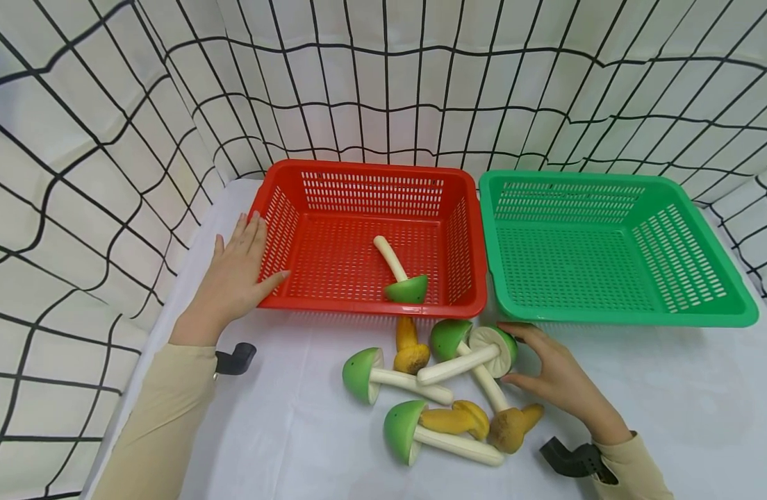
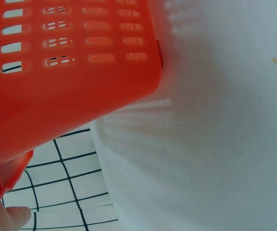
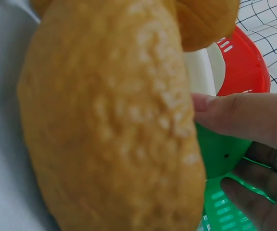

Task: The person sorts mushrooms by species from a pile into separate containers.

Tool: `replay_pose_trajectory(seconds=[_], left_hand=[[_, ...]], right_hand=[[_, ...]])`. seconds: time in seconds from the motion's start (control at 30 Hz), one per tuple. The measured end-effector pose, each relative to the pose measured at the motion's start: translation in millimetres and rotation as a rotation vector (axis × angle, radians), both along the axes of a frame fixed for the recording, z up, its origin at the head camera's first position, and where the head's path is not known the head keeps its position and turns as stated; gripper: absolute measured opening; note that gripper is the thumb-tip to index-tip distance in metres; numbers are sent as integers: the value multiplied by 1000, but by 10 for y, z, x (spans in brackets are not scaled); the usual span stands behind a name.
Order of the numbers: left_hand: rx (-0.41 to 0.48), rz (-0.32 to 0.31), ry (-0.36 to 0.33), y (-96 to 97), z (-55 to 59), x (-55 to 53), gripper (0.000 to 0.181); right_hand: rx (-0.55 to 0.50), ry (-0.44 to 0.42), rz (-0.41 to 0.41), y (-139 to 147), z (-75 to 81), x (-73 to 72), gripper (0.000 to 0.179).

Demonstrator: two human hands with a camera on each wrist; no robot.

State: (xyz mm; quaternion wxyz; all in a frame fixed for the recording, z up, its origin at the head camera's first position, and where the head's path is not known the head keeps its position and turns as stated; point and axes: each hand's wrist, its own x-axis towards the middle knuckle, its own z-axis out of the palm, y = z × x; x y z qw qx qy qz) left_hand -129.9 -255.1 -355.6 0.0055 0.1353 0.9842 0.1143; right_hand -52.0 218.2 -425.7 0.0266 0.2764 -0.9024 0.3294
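Head view: right hand (image 1: 555, 378), fingers apart around the cap of an upper green-capped mushroom (image 1: 474, 360) whose stem crosses a lower green-capped mushroom (image 1: 487, 385) on the desk (image 1: 283, 430), so lifting could roll that neighbour; left hand (image 1: 236, 274), fingers extended, touches the red basket (image 1: 358, 307).

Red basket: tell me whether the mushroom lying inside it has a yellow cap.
No, in the head view the mushroom inside the red basket has a green cap.

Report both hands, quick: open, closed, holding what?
Left hand: open, resting on the red basket.
Right hand: around a green-capped mushroom; can't tell whether the grip is closed.
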Motion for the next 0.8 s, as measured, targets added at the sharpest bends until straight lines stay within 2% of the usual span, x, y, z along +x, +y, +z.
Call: replay_pose_trajectory(seconds=[0.6,0.8], left_hand=[[14,-9,3,8,0,4,85],[7,-5,2,5,2,5,85]], right_hand=[[-76,82,-3,21,15,62,79],[-109,131,22,17,26,71,81]])
